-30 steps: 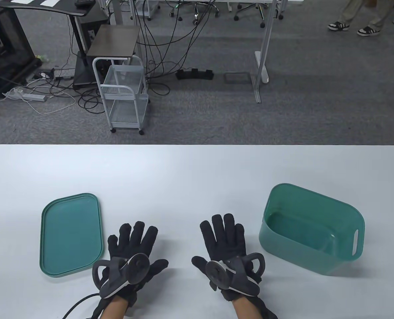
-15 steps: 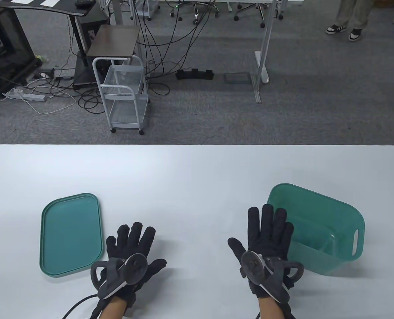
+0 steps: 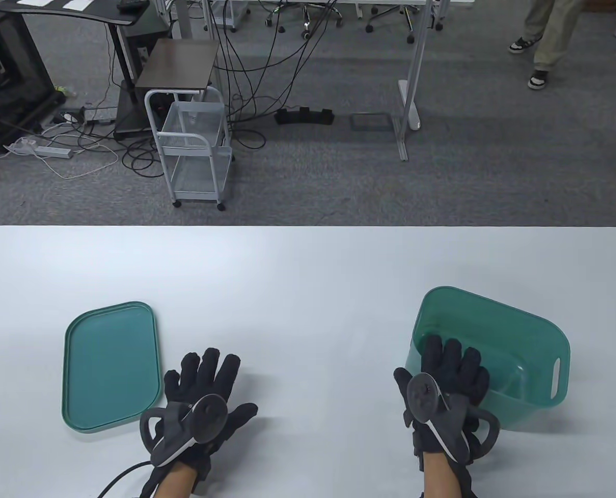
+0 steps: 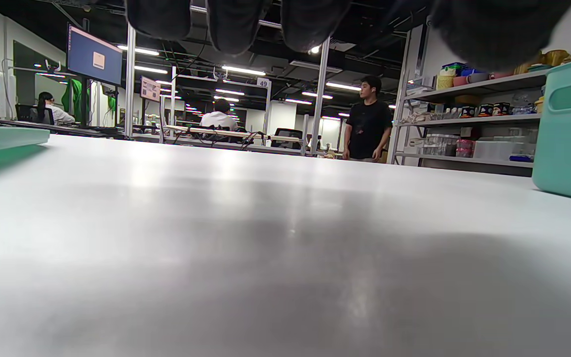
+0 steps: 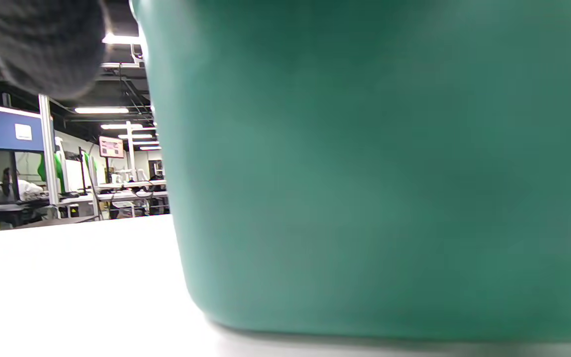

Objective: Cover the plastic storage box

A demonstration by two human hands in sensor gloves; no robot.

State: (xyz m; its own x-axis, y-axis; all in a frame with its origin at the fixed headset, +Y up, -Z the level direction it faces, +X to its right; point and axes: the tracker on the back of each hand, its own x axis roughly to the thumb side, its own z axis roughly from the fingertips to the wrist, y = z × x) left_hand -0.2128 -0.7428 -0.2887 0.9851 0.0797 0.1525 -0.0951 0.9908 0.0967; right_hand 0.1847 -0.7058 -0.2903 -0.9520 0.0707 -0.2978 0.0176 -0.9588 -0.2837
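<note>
A teal plastic storage box (image 3: pixel 500 353) stands open at the table's right; its wall fills the right wrist view (image 5: pixel 374 173). Its flat teal lid (image 3: pixel 111 365) lies on the table at the left, apart from the box. My right hand (image 3: pixel 427 365) grips the box's near left rim, fingers (image 3: pixel 453 363) hooked inside and the thumb on the outer wall. My left hand (image 3: pixel 224 384) rests flat and open on the table just right of the lid, not touching it. In the left wrist view the lid's edge (image 4: pixel 3 139) is at far left and the box (image 4: pixel 570 129) at far right.
The white table (image 3: pixel 297 290) stretches wide behind and between lid and box. A cable runs from my left wrist off the near edge. Beyond the table are a wire cart (image 3: pixel 196 150), desks, cables and a person's legs (image 3: pixel 546 36).
My right hand has moved right from the table's middle to the box and closed over its near rim. My left hand has stayed beside the lid. The box and lid have not moved.
</note>
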